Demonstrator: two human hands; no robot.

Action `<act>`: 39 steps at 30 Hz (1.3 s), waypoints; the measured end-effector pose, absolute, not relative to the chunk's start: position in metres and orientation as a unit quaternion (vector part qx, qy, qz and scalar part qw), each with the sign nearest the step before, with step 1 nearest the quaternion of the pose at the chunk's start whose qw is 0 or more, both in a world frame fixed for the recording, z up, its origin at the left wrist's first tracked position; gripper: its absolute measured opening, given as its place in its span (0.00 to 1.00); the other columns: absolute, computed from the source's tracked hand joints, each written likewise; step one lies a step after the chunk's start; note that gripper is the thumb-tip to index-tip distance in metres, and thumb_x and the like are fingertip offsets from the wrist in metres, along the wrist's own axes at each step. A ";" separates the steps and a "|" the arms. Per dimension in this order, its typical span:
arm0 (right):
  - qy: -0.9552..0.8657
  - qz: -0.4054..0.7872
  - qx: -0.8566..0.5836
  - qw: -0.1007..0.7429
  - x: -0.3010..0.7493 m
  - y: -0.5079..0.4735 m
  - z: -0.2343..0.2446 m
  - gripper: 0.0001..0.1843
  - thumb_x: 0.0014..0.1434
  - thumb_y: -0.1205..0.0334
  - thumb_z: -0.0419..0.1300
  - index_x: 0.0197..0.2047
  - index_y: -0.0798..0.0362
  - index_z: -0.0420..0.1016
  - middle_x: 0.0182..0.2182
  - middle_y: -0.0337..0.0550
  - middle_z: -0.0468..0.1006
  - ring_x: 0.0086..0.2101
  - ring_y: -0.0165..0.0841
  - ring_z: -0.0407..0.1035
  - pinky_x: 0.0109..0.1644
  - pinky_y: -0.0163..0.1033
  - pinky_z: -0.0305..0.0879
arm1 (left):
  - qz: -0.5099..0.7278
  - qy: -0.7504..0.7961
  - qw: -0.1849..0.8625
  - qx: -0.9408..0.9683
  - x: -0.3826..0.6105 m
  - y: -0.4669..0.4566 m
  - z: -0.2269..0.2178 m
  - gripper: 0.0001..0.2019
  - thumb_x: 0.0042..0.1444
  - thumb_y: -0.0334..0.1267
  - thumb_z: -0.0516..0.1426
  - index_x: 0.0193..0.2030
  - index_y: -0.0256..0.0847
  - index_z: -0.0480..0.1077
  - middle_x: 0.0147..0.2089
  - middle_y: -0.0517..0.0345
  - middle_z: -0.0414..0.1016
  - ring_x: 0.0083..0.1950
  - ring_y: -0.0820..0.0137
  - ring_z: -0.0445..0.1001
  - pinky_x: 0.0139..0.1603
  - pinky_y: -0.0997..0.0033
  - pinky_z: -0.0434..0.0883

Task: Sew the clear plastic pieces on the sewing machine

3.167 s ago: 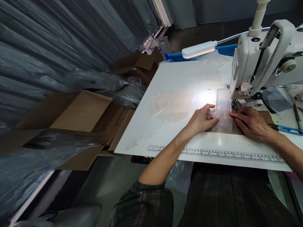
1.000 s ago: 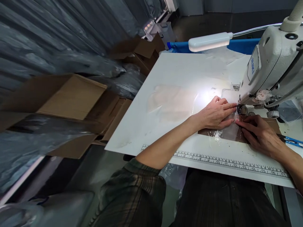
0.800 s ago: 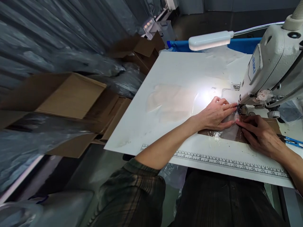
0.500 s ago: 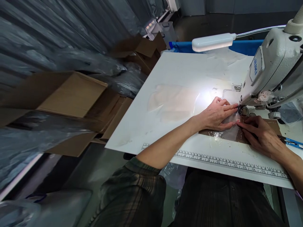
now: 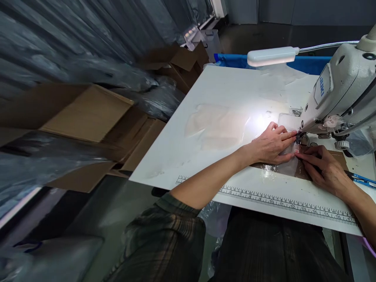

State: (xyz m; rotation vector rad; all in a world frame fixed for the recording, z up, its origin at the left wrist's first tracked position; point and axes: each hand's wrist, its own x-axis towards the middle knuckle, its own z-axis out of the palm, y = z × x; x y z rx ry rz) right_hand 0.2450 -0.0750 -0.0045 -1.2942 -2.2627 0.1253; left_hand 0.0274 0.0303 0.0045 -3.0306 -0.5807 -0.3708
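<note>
My left hand (image 5: 274, 145) lies flat with its fingers spread, pressing on a piece of sheer whitish fabric (image 5: 288, 168) beside the presser foot (image 5: 299, 138) of a white sewing machine (image 5: 337, 84). Just in front of the foot, my right hand (image 5: 323, 166) has thumb and index finger together at the fabric's edge. Its other fingers curl over the brown plate (image 5: 337, 156) of the machine bed. Part of the fabric is hidden under both hands. Blue-handled thread snips (image 5: 364, 180) lie right of my right wrist.
A white table (image 5: 164, 156) carries a printed ruler (image 5: 273, 201) along its front edge. Pale sheer fabric (image 5: 217, 123) lies left of my hands. A white lamp (image 5: 272, 56) hangs over the far side. Open cardboard boxes (image 5: 88, 111) and plastic-wrapped goods stand left of the table.
The view has shifted slightly, so the table and machine sit a little differently in it. Both hands keep nearly the same position at the presser foot.
</note>
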 end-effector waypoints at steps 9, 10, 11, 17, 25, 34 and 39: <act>-0.839 0.042 -0.482 0.249 0.245 -0.075 -0.002 0.19 0.68 0.64 0.52 0.55 0.47 0.80 0.43 0.50 0.72 0.41 0.39 0.73 0.41 0.44 0.76 | -0.176 -0.086 0.028 -0.980 0.032 0.035 -0.007 0.17 0.71 0.43 0.49 0.42 0.38 0.76 0.48 0.49 0.79 0.42 0.65 0.73 0.45 0.62 0.66; -0.840 0.037 -0.480 0.251 0.245 -0.075 -0.003 0.18 0.69 0.64 0.52 0.55 0.47 0.80 0.43 0.50 0.72 0.41 0.39 0.73 0.40 0.43 0.76 | -0.184 -0.081 0.023 -0.979 0.032 0.035 -0.008 0.16 0.71 0.42 0.49 0.41 0.38 0.76 0.48 0.50 0.80 0.41 0.66 0.73 0.44 0.63 0.66; -0.840 0.034 -0.479 0.253 0.245 -0.076 -0.003 0.18 0.69 0.63 0.52 0.54 0.48 0.80 0.43 0.51 0.72 0.40 0.39 0.73 0.39 0.43 0.75 | -0.193 -0.081 0.017 -0.978 0.031 0.035 -0.009 0.16 0.71 0.42 0.49 0.41 0.38 0.76 0.47 0.51 0.80 0.40 0.66 0.73 0.43 0.64 0.66; -0.835 0.037 -0.491 0.245 0.245 -0.076 -0.003 0.18 0.70 0.60 0.51 0.56 0.47 0.79 0.43 0.51 0.72 0.41 0.40 0.73 0.41 0.44 0.76 | -0.169 -0.066 -0.004 -0.983 0.022 0.033 0.001 0.17 0.66 0.48 0.53 0.48 0.40 0.77 0.53 0.49 0.79 0.40 0.65 0.74 0.43 0.61 0.68; -0.837 0.011 -0.491 0.240 0.243 -0.078 -0.003 0.19 0.71 0.61 0.50 0.57 0.49 0.78 0.43 0.52 0.72 0.39 0.39 0.72 0.36 0.42 0.74 | -0.119 -0.098 0.038 -0.987 0.022 0.033 0.007 0.22 0.68 0.50 0.49 0.56 0.38 0.74 0.56 0.45 0.76 0.41 0.62 0.73 0.43 0.60 0.65; -0.839 0.014 -0.488 0.239 0.242 -0.079 -0.003 0.18 0.70 0.63 0.51 0.58 0.51 0.76 0.43 0.53 0.72 0.40 0.40 0.72 0.41 0.44 0.75 | -0.119 -0.149 0.034 -0.981 0.026 0.035 0.005 0.23 0.70 0.48 0.46 0.57 0.37 0.73 0.61 0.46 0.74 0.45 0.61 0.73 0.47 0.59 0.65; -0.832 0.009 -0.499 0.242 0.241 -0.077 -0.007 0.19 0.70 0.61 0.50 0.57 0.50 0.77 0.44 0.53 0.71 0.38 0.39 0.72 0.39 0.44 0.74 | -0.111 -0.184 0.008 -0.977 0.026 0.036 0.005 0.21 0.70 0.49 0.48 0.59 0.40 0.72 0.63 0.46 0.72 0.52 0.58 0.72 0.51 0.57 0.65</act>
